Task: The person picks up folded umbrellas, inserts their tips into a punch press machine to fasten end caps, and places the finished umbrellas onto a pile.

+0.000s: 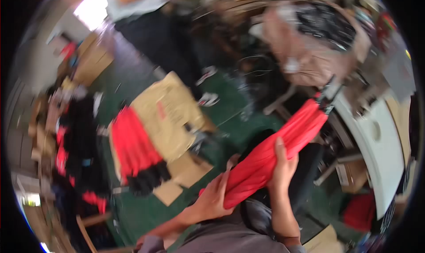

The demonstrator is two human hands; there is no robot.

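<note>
A long red cloth bundle (265, 162), which looks like a folded umbrella, lies slanted across my lap, its dark thin end pointing to the upper right. My left hand (210, 200) is wrapped round its lower end. Farther up, my right hand (282, 169) grips its middle from the right side, thumb on top. To the left, a row of similar red bundles (133, 142) with black ends lies on a tan sack (170, 115) on the green floor.
A person in dark trousers (159, 40) stands ahead. A pinkish sack with black contents (305, 54) is at upper right, and a white curved table (376, 138) is at right. Cardboard (188, 169) lies on the floor. Black and red goods (82, 142) are piled at left.
</note>
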